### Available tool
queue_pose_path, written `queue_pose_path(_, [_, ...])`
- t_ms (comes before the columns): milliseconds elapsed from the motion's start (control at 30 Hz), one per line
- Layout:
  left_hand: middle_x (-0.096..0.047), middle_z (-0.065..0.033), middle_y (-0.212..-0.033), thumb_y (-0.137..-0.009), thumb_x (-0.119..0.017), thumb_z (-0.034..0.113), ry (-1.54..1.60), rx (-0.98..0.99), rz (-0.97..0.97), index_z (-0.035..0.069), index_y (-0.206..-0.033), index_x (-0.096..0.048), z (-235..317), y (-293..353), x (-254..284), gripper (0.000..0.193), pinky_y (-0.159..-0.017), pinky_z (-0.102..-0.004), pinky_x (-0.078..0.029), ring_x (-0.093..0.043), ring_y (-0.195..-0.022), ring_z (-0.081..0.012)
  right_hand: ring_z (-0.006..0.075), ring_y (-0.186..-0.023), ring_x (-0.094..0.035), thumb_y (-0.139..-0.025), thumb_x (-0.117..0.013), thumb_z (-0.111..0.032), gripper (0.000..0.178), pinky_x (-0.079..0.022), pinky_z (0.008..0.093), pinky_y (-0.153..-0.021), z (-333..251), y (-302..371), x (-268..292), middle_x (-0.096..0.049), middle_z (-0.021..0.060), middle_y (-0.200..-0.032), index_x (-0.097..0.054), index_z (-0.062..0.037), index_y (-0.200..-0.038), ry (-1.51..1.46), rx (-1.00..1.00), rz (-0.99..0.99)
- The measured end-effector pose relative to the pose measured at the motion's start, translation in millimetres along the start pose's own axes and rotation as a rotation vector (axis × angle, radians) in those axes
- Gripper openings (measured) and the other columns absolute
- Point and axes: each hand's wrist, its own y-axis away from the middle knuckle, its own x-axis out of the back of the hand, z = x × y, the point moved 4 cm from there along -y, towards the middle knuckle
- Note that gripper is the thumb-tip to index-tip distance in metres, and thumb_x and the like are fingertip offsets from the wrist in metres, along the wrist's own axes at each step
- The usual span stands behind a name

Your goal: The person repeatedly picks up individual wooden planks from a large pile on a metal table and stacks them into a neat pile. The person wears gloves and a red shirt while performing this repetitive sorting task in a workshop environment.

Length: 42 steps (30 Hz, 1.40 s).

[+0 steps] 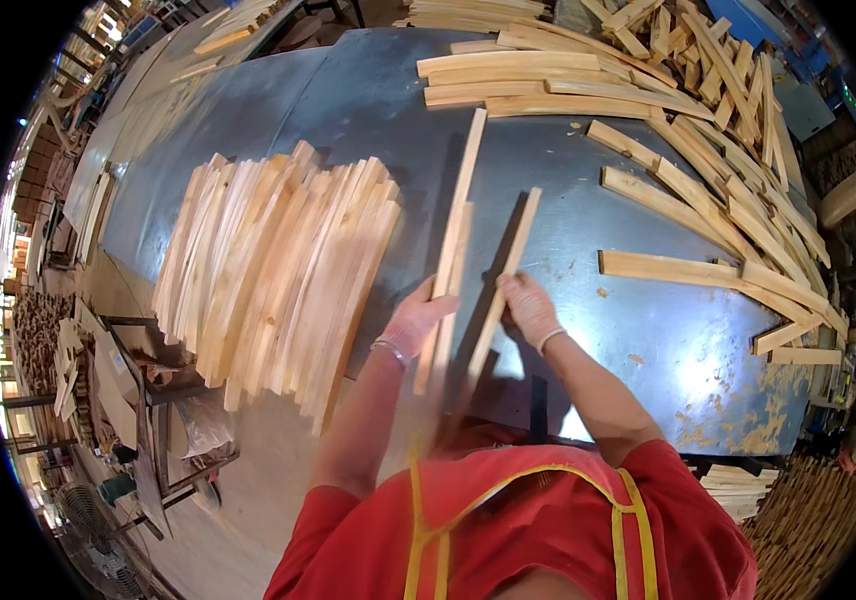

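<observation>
My left hand (pixel 418 318), in what looks like a thin pale glove, is closed around two narrow wooden strips, a longer strip (pixel 461 185) and a shorter one (pixel 459 250) side by side. A single wooden strip (pixel 518 235) is gripped in my right hand (pixel 530 308), tilted with its far end to the right. Both hands are over the near part of a dark metal table (pixel 558 225); the strips' near ends are blurred close to my apron. To the left of my left hand lies a wide row of wooden strips (pixel 278 270), packed edge to edge.
Loose wooden boards (pixel 678 205) fan out along the table's right side. Several boards (pixel 518 72) lie across its far end, beside a heaped pile of wood (pixel 718 65). Sawdust (pixel 763 435) spots the near right corner. A metal-framed cart (pixel 153 400) stands at the left.
</observation>
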Motion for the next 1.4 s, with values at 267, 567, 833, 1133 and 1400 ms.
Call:
queue_pose_path(267, [-0.068, -0.0229, -0.130, -0.091, -0.076, 0.042, -1.062, 0.105, 0.082, 0.007, -0.141, -0.060, -25.9, 94.4, 25.2, 0.064, -0.098, -0.0530, -0.055, -0.067, -0.122, -0.0434, 0.0419, -0.107, -0.071, -0.103, -0.055, -0.032, 0.036, -0.056, 0.0478, -0.092, -5.9, 28.8, -80.0, -0.073, 0.0272, -0.113, -0.068, -0.0009, -0.116, -0.060, -0.089, -0.255])
queue_pose_path(567, [-0.046, -0.0152, -0.166, -0.084, -0.080, 0.036, -1.739, -0.326, 0.583, 0.015, -0.163, -0.043, -19.3, 83.2, 69.6, 0.090, -0.125, -0.0568, -0.031, -0.037, -0.156, -0.0376, 0.0439, -0.113, -0.068, -0.088, -0.073, -0.037, 0.051, -0.053, 0.0516, -0.096, -71.0, 22.0, 14.2, -0.071, 0.0239, -0.115, -0.062, -0.0035, -0.125, 0.408, 0.509, -0.212])
queue_pose_path(833, [-0.040, -0.0168, -0.169, -0.081, -0.086, 0.040, -1.636, -0.282, 0.397, 0.012, -0.168, -0.034, -7.3, 54.2, -24.7, 0.105, -0.129, -0.0551, -0.026, -0.033, -0.158, -0.0394, 0.0313, -0.123, -0.065, -0.081, -0.084, -0.033, 0.059, -0.053, 0.0461, -0.095, -13.7, 4.0, 371.8, -0.072, 0.0086, -0.120, -0.063, -0.0202, -0.135, 1.460, 0.305, 0.200])
queue_pose_path(1133, [-0.051, -0.0163, -0.157, -0.075, -0.090, 0.044, -1.680, -0.609, -0.087, 0.012, -0.160, -0.043, 17.8, 13.7, -255.8, 0.102, -0.123, -0.0557, -0.033, -0.042, -0.149, -0.0393, 0.0386, -0.115, -0.069, -0.076, -0.078, -0.025, 0.040, -0.056, 0.0501, -0.098, -34.8, -5.0, 304.4, -0.072, 0.0177, -0.118, -0.071, -0.0111, -0.113, 0.894, 0.605, -0.095])
queue_pose_path(1400, [-0.066, -0.0132, -0.131, -0.079, -0.091, 0.042, -1.454, -0.173, -0.105, 0.011, -0.153, -0.048, -5.2, 23.4, -191.1, 0.091, -0.104, -0.0497, -0.051, -0.064, -0.119, -0.0349, 0.0329, -0.138, -0.059, -0.089, -0.074, -0.026, 0.066, -0.049, 0.0472, -0.112, 4.1, -69.0, 499.3, -0.065, 0.0120, -0.143, -0.056, -0.0258, -0.152, 1.264, -0.028, 0.458])
